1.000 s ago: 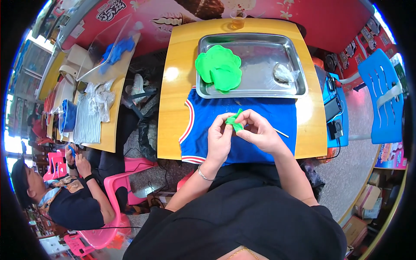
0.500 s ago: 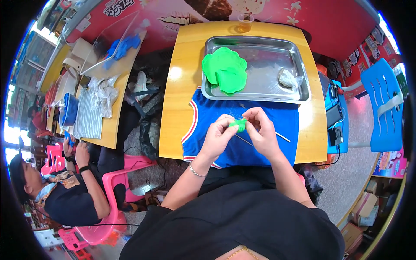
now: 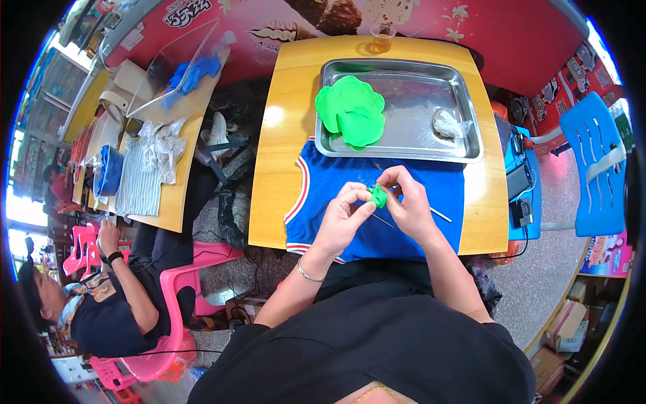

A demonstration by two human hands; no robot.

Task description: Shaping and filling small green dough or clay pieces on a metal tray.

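Note:
Above a blue sleeveless jersey [image 3: 323,209] with red-and-white trim, both my hands pinch one small green clay piece [image 3: 379,197]. My left hand [image 3: 346,214] grips its left side between thumb and fingertips. My right hand [image 3: 409,205] closes on it from the right. A pale thin stick [image 3: 441,215] pokes out beyond my right hand, lying on the jersey. Past the jersey sits a metal tray [image 3: 404,153], with a large ruffled green clay sheet [image 3: 353,111] at its left end, overhanging the rim. A clear plastic bag with a pale lump [image 3: 447,124] rests at the tray's right.
A cup of amber drink [image 3: 382,42] stands at the wooden table's [image 3: 279,87] far edge. A blue chair [image 3: 592,161] is to the right. At left, a person [image 3: 111,313] sits on a pink chair [image 3: 178,303] beside another table holding a striped cloth [image 3: 140,188].
The green clay piece has turned in my fingers and sits slightly further right. At left, the seated person's hands have drawn back, and the blue item seen there no longer shows.

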